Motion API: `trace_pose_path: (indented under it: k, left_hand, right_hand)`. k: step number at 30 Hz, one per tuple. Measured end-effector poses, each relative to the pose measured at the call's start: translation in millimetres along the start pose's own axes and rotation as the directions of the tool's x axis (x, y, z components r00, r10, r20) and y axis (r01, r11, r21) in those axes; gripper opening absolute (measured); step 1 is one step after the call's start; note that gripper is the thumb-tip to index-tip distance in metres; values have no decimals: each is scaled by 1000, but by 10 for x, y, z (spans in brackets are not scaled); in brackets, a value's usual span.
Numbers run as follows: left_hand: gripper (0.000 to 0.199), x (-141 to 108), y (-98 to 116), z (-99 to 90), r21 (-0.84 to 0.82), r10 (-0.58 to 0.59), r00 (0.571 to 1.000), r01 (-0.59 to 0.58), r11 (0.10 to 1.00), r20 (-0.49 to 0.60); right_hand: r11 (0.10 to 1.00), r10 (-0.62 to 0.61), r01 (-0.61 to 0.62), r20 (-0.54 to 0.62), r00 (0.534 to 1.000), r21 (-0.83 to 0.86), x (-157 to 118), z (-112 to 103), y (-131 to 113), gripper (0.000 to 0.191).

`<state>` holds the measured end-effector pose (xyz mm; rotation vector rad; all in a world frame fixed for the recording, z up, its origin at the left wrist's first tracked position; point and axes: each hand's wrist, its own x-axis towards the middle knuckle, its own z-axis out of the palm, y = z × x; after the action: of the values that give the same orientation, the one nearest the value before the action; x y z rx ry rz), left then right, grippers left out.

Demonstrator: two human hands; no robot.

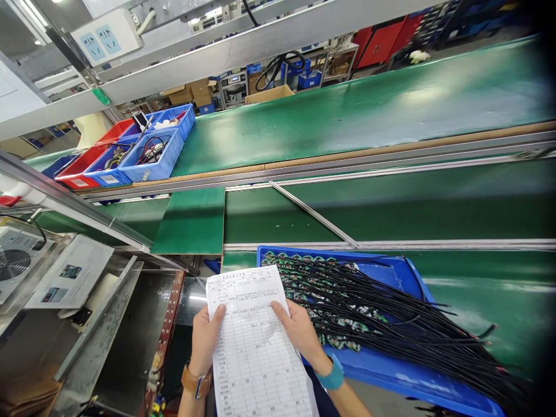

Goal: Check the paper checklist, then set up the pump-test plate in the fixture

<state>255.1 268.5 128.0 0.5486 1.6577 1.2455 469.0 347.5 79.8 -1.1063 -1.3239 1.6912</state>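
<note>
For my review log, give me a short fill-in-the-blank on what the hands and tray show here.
1. Both hands, left and right, hold a printed ____.
2. The tray beside it is coloured ____.
3. Black ____ lie across the tray and overhang its right end.
4. The belt beyond is ____.

Missing words: form; blue; cables; green

Blue tray [391, 370] at right, full of small green circuit boards [343, 324] with long black wires [417, 330]. Green conveyor belt [369, 110] behind. Blue bins [150, 156] and red bin [80, 168] far left. Fan unit [13, 263] at left edge.
</note>
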Motion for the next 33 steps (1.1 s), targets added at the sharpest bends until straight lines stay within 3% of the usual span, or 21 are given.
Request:
trace_pose_path:
  k: [11, 33]
  left_hand:
    - [46, 13, 12, -7, -3, 0, 1000, 0, 1000, -3]
    - [55, 25, 53, -39, -103, -20, 999, 24, 994, 45]
  right_hand:
    - [999, 5, -6, 15, 1000, 38, 24, 13, 3, 51]
    - [1000, 20, -20, -14, 1000, -1, 61, 71, -12, 55]
